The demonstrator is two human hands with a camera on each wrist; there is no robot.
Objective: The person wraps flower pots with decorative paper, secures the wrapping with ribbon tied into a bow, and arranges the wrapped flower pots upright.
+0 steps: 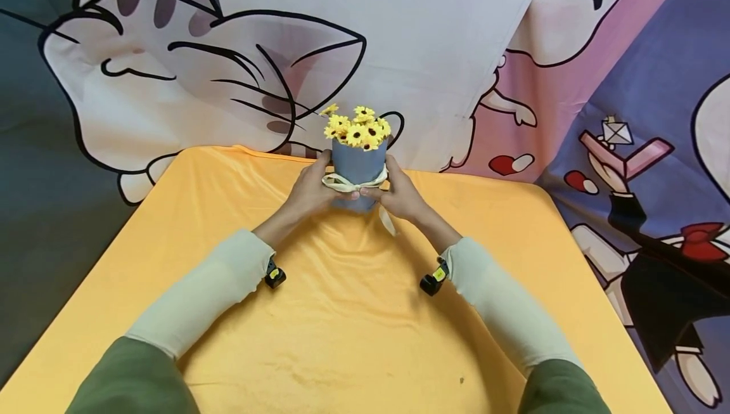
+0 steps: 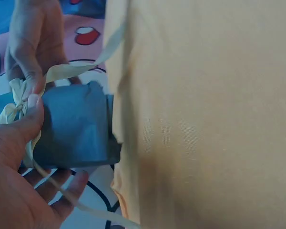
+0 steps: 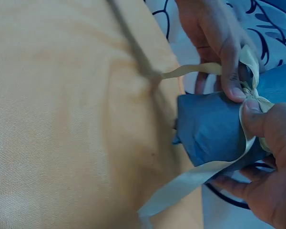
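A small bouquet of yellow flowers point(image 1: 359, 130) with dark centres stands upright in blue-grey wrapping point(image 1: 359, 161). Round its lower half runs a cream ribbon point(image 1: 342, 184), tied in a bow at the front. My left hand point(image 1: 310, 187) grips the wrapping from the left, and my right hand point(image 1: 403, 193) grips it from the right. Both thumbs press side by side at the knot, with the fingers curled round the back. In the left wrist view the folded paper base point(image 2: 78, 126) shows below the thumbs. Loose ribbon tails point(image 3: 181, 186) hang down in the right wrist view.
A yellow cloth point(image 1: 342, 312) covers the table under my forearms, its far edge just behind the bouquet. Cartoon-printed fabric point(image 1: 433, 52) hangs behind and to the right. Each wrist carries a small black camera point(image 1: 433, 279).
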